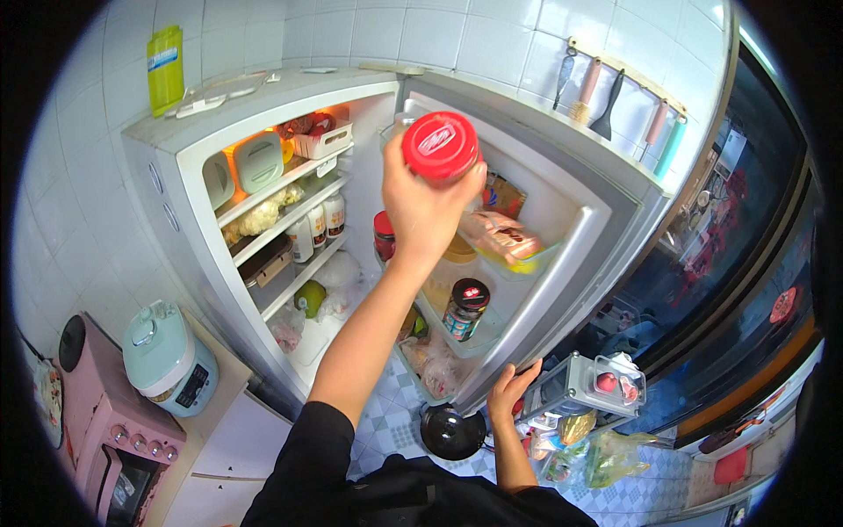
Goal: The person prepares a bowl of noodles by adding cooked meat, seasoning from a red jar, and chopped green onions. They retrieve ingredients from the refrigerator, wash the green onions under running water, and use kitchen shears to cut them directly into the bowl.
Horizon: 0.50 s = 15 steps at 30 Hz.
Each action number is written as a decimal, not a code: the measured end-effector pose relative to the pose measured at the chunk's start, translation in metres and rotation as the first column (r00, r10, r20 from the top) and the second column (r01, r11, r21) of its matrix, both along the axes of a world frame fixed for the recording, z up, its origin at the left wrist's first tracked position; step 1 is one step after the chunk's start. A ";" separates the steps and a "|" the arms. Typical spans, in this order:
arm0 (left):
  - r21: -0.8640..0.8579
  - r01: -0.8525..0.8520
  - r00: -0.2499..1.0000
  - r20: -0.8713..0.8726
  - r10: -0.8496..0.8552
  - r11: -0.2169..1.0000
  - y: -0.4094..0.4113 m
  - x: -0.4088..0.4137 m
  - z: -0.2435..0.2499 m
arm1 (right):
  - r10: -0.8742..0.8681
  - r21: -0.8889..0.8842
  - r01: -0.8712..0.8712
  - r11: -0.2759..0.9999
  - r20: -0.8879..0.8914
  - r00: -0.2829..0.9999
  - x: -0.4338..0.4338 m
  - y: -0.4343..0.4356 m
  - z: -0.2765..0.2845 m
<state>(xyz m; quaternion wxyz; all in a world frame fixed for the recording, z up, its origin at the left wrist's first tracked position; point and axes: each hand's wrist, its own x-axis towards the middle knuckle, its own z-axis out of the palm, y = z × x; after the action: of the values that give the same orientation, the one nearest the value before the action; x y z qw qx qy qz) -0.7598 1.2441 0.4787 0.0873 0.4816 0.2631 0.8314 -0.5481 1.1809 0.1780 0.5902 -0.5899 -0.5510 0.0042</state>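
My left hand is raised in front of the open refrigerator door and grips a jar with a red lid. Its fingers wrap the sides below the lid, and the jar's body is mostly hidden. My right hand is low by the door's outer edge, fingers extended and apart; whether it touches the door is unclear. On the door shelves stand a dark-lidded glass jar, another red-lidded jar partly behind my left arm, and a plastic-wrapped food pack.
Inside the refrigerator, shelves hold lidded containers, white bottles and a green fruit. A wok sits on the floor below the door, near a rack and plastic bags. An electric cooker stands left.
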 end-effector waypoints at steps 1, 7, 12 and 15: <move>-0.023 -0.079 0.996 -0.039 0.078 0.997 0.015 0.004 0.005 | -0.008 0.003 0.008 1.000 0.036 0.999 -0.002 -0.002 -0.001; -0.264 -0.266 0.924 -0.345 0.167 0.927 0.040 0.011 -0.005 | 0.016 0.003 -0.016 1.000 0.024 1.000 -0.011 -0.015 -0.003; -0.232 -0.416 0.880 -0.347 0.324 0.879 0.041 0.008 -0.021 | 0.004 0.029 -0.004 1.000 0.027 1.000 -0.017 -0.014 -0.010; -0.123 -0.344 0.938 -0.085 0.335 0.931 0.021 0.003 -0.057 | -0.004 0.049 0.002 0.999 0.030 1.000 -0.013 -0.009 -0.017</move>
<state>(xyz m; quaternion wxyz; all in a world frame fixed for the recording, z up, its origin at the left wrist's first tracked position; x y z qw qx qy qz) -0.7564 1.2650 0.4221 -0.0334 0.4477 0.4012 0.7984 -0.5615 1.1718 0.1613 0.5962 -0.5761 -0.5589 -0.0190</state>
